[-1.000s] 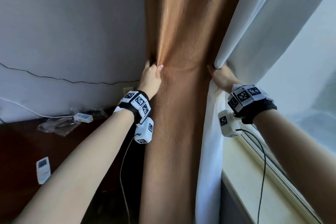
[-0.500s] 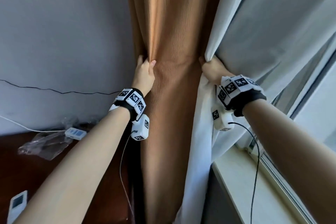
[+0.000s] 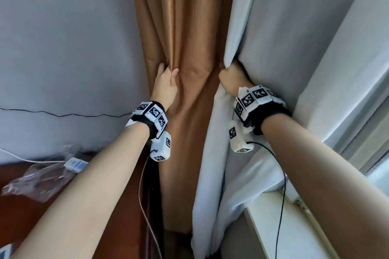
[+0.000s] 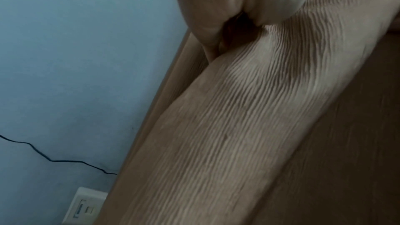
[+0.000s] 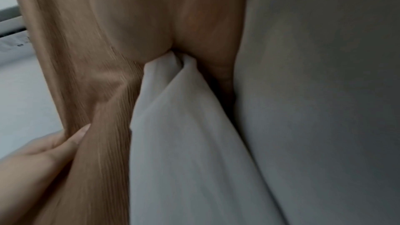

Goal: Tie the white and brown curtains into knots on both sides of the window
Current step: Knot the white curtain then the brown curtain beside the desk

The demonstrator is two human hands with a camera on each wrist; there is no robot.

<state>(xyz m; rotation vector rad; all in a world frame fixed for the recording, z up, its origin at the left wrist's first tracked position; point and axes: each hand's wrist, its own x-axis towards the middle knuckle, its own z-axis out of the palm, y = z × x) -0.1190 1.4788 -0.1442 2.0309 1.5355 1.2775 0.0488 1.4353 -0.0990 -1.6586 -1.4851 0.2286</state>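
Observation:
A brown ribbed curtain hangs in the corner, with a white curtain beside it on the window side. My left hand grips the brown curtain's left edge, bunching the cloth into folds. In the left wrist view the brown curtain fills the frame under my palm. My right hand clutches the white curtain's edge at the same height. The right wrist view shows the white curtain gathered in my fist, the brown curtain beside it, and the left hand on it.
A grey wall with a thin black cable is on the left. A dark wooden table holds a plastic bag and a white device. The windowsill lies at lower right. A wall socket sits low.
Both hands have kept their grips and drawn closer together, so the brown curtain is bunched more tightly between them. The head view has tilted upward and to the left.

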